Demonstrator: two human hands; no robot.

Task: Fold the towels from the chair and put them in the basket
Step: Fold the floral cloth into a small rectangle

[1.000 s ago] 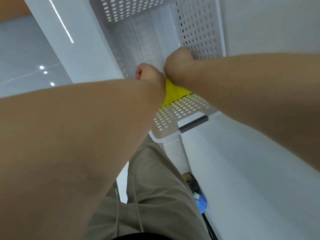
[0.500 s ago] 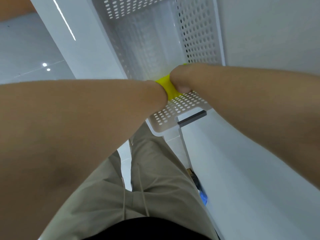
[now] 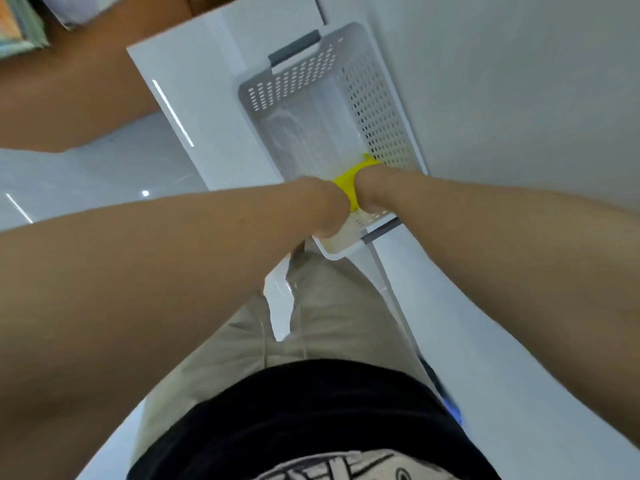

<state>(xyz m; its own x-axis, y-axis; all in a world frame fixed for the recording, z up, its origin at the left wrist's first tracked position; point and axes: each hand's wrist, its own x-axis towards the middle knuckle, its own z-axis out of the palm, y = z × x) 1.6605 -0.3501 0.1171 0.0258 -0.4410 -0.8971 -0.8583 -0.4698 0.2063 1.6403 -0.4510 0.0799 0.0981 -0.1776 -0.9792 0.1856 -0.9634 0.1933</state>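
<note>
One yellow towel (image 3: 347, 183), gripped between left hand (image 3: 323, 209) and right hand (image 3: 371, 188), fingers curled, low inside white perforated basket (image 3: 375, 109).

a: what's different from a second ago?
b: the left hand (image 3: 325, 202) and right hand (image 3: 374, 188) have sunk lower, down at the near end of the basket (image 3: 377, 109). the yellow towel (image 3: 349, 181) showed as a triangle hanging under the fists; now it's only a curved strip between them.
a: and the view?
b: it has pulled back. the whole basket shows now, with its far grey handle (image 3: 294, 48), and a black shirt hem (image 3: 311, 410) has come in at the bottom.
</note>
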